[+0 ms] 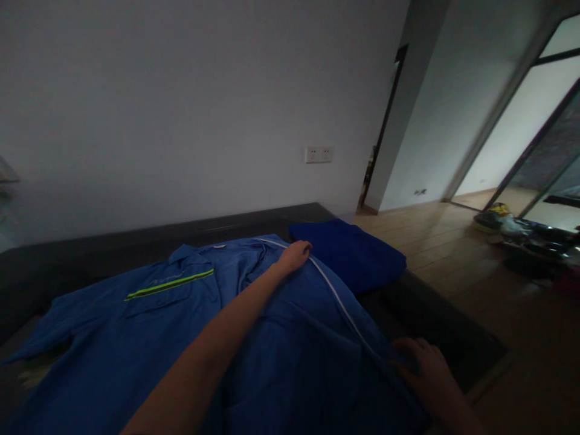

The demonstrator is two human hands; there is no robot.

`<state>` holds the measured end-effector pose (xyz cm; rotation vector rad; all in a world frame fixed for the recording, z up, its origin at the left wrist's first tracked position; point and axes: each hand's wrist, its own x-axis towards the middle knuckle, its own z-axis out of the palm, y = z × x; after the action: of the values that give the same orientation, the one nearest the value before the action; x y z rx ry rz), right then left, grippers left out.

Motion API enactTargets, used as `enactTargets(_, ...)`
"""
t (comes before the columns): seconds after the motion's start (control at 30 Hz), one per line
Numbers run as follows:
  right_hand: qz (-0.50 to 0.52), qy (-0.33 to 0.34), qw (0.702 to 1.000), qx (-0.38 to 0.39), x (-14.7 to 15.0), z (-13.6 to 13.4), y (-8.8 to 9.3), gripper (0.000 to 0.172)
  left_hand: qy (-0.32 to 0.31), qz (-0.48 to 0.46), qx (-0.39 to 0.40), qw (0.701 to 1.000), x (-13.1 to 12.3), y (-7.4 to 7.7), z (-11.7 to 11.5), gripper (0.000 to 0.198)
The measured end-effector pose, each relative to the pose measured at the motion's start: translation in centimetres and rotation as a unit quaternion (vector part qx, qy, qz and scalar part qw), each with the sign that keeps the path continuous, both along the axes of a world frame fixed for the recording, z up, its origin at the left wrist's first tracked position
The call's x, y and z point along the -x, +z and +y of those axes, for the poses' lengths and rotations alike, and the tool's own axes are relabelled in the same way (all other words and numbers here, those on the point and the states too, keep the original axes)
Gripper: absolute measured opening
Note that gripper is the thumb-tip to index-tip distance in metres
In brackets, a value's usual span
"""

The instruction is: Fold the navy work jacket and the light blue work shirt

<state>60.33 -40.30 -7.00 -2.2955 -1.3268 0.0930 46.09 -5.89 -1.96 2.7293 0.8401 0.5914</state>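
Wall: behind blue shirt
Left hand: pinches shirt's white piping
Right hand: half-curled, grip unclear
Risk: uneven tugging, creases

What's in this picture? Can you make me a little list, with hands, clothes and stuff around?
Left hand: on the blue shirt, by its white stripe
Right hand: at the shirt's edge, nearer the camera; too dark to tell its grip
Shirt: spread out, yellow-green stripe on its front
Other cloth: deeper blue, beside the shirt
Underneath: dark surface
Behind: pale wall with sockets
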Motion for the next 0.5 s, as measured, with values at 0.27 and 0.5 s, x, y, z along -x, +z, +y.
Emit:
enactTargets(0.27,0.07,0.015,0.99,-0.121,1.5,-0.9,2.1,0.017,0.118,0.097,0.05,0.987,2.3,-1.8,-0.5,0.026)
enactTargets(0.5,0.1,0.134,0.97,-0.176,4.7,-2.3,4.3,0.016,0.208,0.134,0.069,0.966,-0.1,-2.0,-0.1,0.037)
